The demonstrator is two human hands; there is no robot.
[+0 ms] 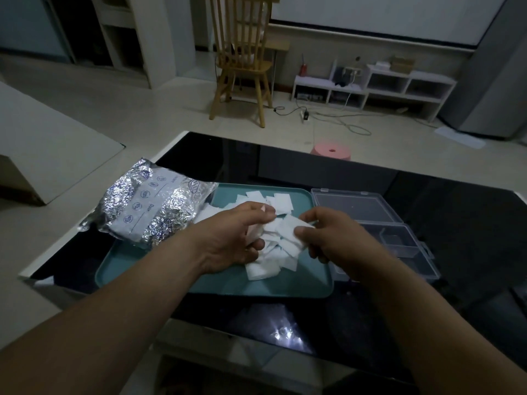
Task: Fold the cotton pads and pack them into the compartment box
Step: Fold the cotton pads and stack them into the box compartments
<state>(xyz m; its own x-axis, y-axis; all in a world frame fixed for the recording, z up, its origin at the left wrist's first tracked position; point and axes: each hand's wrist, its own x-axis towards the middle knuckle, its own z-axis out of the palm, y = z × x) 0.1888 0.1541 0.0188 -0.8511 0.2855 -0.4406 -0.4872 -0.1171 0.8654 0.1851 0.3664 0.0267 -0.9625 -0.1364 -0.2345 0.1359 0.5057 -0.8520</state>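
A heap of white square cotton pads (pixel 271 252) lies on a teal tray (pixel 216 286) on the black table. My left hand (pixel 236 238) hovers over the heap and pinches the left edge of one pad. My right hand (pixel 330 238) pinches the right side of the same cotton pad (pixel 289 228), which is lifted just above the heap. A clear plastic compartment box (pixel 399 240) stands open to the right of the tray, its lid (pixel 353 205) lying flat behind it. No pads show in the box's compartments.
A crinkled silver foil bag (pixel 148 203) lies on the tray's left end. The black glossy table (pixel 456 223) extends to the right of the box. A wooden chair (pixel 242 61), a pink stool (pixel 330 151) and floor cables sit beyond the table.
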